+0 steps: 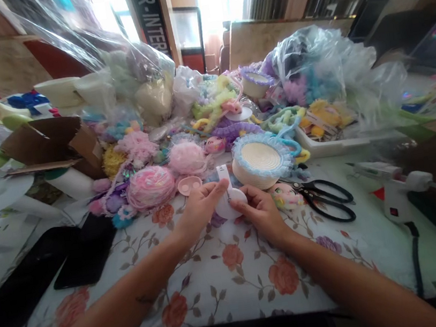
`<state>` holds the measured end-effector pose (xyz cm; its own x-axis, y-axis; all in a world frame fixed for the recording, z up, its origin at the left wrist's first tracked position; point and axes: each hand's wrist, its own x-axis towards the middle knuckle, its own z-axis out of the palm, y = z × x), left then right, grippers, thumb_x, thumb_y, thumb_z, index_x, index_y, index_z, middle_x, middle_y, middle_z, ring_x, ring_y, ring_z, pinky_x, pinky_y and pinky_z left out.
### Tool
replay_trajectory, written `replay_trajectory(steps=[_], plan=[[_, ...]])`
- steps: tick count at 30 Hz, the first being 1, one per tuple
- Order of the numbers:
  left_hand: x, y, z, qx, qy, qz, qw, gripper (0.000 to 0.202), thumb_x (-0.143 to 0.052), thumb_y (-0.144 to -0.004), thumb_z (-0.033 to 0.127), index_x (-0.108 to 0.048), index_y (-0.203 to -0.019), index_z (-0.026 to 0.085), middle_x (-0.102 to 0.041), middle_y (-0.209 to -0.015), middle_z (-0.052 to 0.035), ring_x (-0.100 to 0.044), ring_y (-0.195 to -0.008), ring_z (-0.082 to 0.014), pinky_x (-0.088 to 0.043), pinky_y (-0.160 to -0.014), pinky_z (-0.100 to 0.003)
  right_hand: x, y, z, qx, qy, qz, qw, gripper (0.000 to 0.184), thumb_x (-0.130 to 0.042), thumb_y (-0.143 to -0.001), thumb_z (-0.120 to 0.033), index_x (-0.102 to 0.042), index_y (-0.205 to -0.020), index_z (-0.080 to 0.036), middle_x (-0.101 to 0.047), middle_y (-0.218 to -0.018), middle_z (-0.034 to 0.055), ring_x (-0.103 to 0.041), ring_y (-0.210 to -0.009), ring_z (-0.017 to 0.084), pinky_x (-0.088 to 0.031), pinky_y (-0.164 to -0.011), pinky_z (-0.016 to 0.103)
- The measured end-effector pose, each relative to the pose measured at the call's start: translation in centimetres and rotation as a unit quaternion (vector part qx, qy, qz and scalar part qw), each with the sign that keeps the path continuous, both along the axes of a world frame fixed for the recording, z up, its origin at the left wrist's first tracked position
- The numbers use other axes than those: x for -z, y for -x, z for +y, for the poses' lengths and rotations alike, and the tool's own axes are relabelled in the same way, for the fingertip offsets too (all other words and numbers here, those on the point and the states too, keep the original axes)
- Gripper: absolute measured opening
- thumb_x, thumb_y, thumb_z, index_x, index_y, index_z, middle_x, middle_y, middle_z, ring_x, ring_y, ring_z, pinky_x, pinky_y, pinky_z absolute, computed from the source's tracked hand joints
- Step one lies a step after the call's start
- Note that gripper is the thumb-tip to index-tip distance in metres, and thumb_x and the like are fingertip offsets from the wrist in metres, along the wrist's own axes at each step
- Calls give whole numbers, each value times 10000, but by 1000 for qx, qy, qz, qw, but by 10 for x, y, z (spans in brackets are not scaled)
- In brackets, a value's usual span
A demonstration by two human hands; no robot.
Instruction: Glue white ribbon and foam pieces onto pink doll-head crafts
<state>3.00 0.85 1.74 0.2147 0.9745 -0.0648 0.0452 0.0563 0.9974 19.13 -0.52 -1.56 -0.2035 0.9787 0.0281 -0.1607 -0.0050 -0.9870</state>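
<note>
Between my fingers, over the middle of the flowered cloth, is a small white round disc (226, 209). A narrow white paper strip (222, 172) with dark print stands up from its top edge. My left hand (198, 212) pinches the strip near its lower end, at the disc's left side. My right hand (264, 214) grips the disc by its right edge, thumb on the face. Whether the strip is attached to the disc I cannot tell. Just beyond my hands are a round cream basket (264, 159) with a blue frilled rim and a pink oval piece (189, 185).
Black-handled scissors (326, 199) and a doll face (285, 195) lie to the right, with a white glue gun (400, 192) farther out. Pink yarn balls (151, 187) are heaped at left, near a dark phone (86, 252) and an open cardboard box (43, 145). Plastic bags (320, 57) stand behind.
</note>
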Motion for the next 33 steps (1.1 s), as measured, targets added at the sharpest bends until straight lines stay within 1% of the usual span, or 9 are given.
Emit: replay_trajectory(steps=[3, 5, 10, 13, 18, 21, 25, 30, 33], plan=[[0, -1, 7, -1, -31, 38, 999, 413, -739, -774, 537, -654, -716, 137, -590, -660, -6, -505, -591, -112, -370, -509, -218, -1, 0, 0, 6, 0, 4, 1000, 322, -751, -793, -473, -638, -829, -174, -564, -757, -1, -545, -698, 138, -564, -564, 241], [3, -2, 9, -1, -32, 37, 999, 376, -787, -737, 489, -665, -733, 133, -607, -673, -8, -515, -592, -111, -379, -508, -215, -1, -1, 0, 10, -1, -4, 1000, 322, -744, -802, -475, -634, -823, -173, -552, -748, -4, -540, -687, 131, -568, -559, 239], [14, 0, 5, 18, 32, -65, 997, 362, -796, -740, 458, -678, -792, 120, -648, -698, -24, -541, -573, -108, -428, -509, -217, -2, -1, -5, -14, 23, -52, 998, 340, -710, -833, -495, -581, -809, -181, -537, -674, -24, -529, -540, 110, -466, -395, 200], [18, 2, 1, 11, 43, -100, 994, 345, -809, -734, 430, -687, -784, 112, -656, -717, -36, -556, -600, -109, -439, -529, -212, -4, 1, -6, -29, 3, -51, 998, 304, -699, -855, -452, -576, -800, -180, -520, -672, -34, -518, -538, 92, -460, -418, 187], [21, 3, -2, -4, 54, -91, 994, 402, -761, -765, 520, -660, -768, 130, -599, -653, -10, -490, -535, -91, -379, -474, -205, -6, 2, -7, 0, -23, -57, 998, 272, -703, -856, -406, -587, -790, -169, -520, -672, -37, -523, -557, 81, -436, -449, 172], [16, 4, -2, -11, 14, -50, 999, 420, -708, -808, 544, -632, -721, 140, -533, -616, 8, -444, -528, -86, -359, -464, -205, -5, 1, -8, -6, -20, -56, 998, 258, -709, -850, -408, -608, -828, -172, -554, -703, -27, -572, -584, 102, -436, -439, 178], [11, 5, -3, -4, -37, -30, 999, 412, -699, -823, 511, -616, -671, 137, -501, -625, 6, -422, -565, -89, -346, -479, -204, -4, 1, -9, -11, -13, -57, 998, 245, -707, -856, -405, -619, -828, -178, -541, -703, -32, -547, -594, 96, -503, -491, 193], [16, 3, -3, -9, 25, -50, 998, 446, -682, -812, 575, -601, -715, 147, -510, -602, 10, -431, -512, -93, -332, -444, -212, -3, 3, -8, -2, -8, -57, 998, 258, -706, -855, -419, -627, -833, -175, -556, -693, -27, -542, -585, 99, -501, -472, 192], [18, 3, -2, -2, 5, -67, 998, 472, -619, -847, 610, -606, -744, 150, -515, -614, 10, -433, -526, -96, -350, -474, -219, -6, 3, -7, 18, -3, -57, 998, 277, -713, -844, -438, -636, -863, -172, -575, -684, -18, -563, -573, 111, -441, -405, 177]])
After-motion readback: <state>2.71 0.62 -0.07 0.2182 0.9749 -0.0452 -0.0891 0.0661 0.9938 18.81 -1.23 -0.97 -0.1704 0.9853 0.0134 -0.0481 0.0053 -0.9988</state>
